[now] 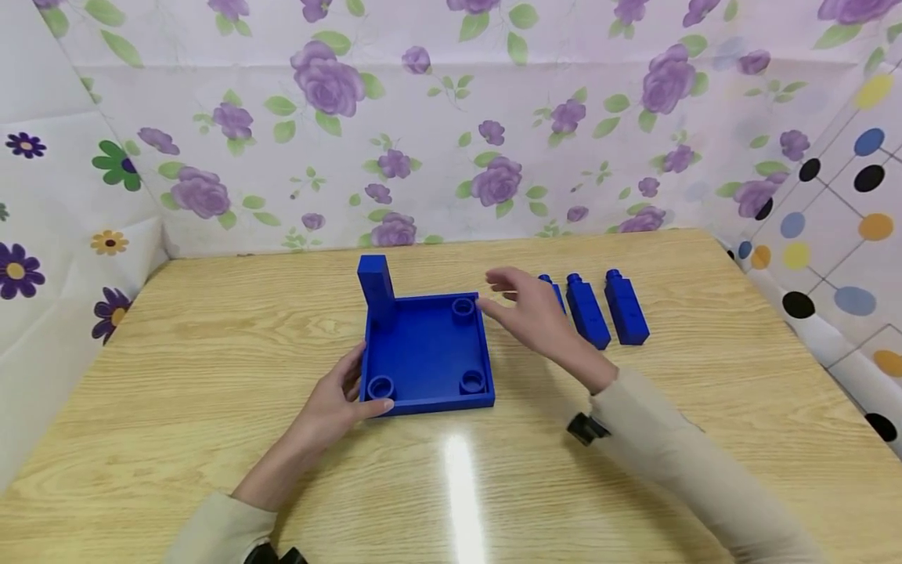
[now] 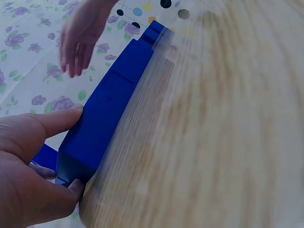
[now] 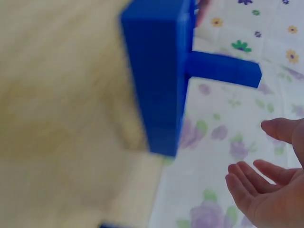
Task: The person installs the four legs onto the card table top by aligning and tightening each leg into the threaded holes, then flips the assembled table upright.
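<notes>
A blue square tray (image 1: pixel 426 352) with a low rim lies on the table, with round sockets at three of its corners. From its back left corner rises a square blue post (image 1: pixel 377 283). My left hand (image 1: pixel 331 403) holds the tray's front left corner, thumb over the front rim and fingers along the left side. Fingers extended and holding nothing, my right hand (image 1: pixel 530 312) hovers just right of the tray's back right corner. Beyond it lie three loose blue posts with knobbed ends; the middle one (image 1: pixel 587 313) shows fully, while the hand partly hides the leftmost (image 1: pixel 553 287).
The light wooden table (image 1: pixel 211 329) reaches back to a wall sheet with purple roses (image 1: pixel 327 78). On the right hangs a sheet with coloured dots (image 1: pixel 838 258), on the left one with flowers (image 1: pixel 52 235). A bright glare streak crosses the table in front of the tray.
</notes>
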`<state>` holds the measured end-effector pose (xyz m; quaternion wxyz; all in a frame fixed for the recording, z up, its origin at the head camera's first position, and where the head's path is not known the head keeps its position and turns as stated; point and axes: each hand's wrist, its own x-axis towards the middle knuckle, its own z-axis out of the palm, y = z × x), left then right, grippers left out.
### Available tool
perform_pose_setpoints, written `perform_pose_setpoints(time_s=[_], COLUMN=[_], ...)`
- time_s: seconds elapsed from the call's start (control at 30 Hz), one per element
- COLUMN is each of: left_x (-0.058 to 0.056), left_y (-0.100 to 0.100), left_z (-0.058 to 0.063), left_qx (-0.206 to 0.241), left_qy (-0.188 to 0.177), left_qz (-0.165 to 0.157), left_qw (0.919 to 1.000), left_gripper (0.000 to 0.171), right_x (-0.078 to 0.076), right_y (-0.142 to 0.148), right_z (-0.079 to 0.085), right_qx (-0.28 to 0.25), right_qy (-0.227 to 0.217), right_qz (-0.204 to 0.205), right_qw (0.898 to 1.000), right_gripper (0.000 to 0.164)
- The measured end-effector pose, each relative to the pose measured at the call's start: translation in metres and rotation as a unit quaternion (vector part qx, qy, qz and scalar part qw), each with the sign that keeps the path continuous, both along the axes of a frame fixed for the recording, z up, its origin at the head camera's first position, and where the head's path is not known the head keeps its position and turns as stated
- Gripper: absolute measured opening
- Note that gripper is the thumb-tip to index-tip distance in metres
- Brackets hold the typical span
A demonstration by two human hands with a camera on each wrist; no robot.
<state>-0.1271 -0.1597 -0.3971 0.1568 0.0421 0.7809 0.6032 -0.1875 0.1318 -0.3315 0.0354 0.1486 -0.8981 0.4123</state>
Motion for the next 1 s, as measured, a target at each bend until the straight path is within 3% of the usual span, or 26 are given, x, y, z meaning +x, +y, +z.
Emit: perform_pose_setpoints(time_s=[0.2,0.4,0.6,0.77,1.0], left_x=[0.000,0.001,0.001,0.001,0.001], left_y=[0.003,0.002,0.002,0.002,0.002], left_z=[0.001,0.002,0.002,0.001,0.002], left_qx=[-0.001,0.007,0.003,0.002,-0.001], left_qy=[-0.002,0.000,-0.004,-0.007,-0.005], left_qz=[0.002,0.003,0.005,0.008,0.006], left_qw=[1.0000,1.0000,1.0000,0.9999,1.0000], left_gripper=[0.095,0.095,0.094,0.094,0.094], right_x=[0.013,0.018,0.020,0.015,0.010], right_y=[0.044,0.070,0.075,0.073,0.072], right_z=[-0.015,-0.028,-0.037,-0.041,-0.043], right_qx=[0.035,0.061,0.103,0.118,0.151], right_qy=[0.004,0.004,0.018,0.004,-0.022], right_qz=[-0.062,-0.089,-0.101,-0.101,-0.090], right_qw=[0.997,0.994,0.989,0.988,0.984], right_gripper=[0.046,0.048,0.048,0.035,0.056])
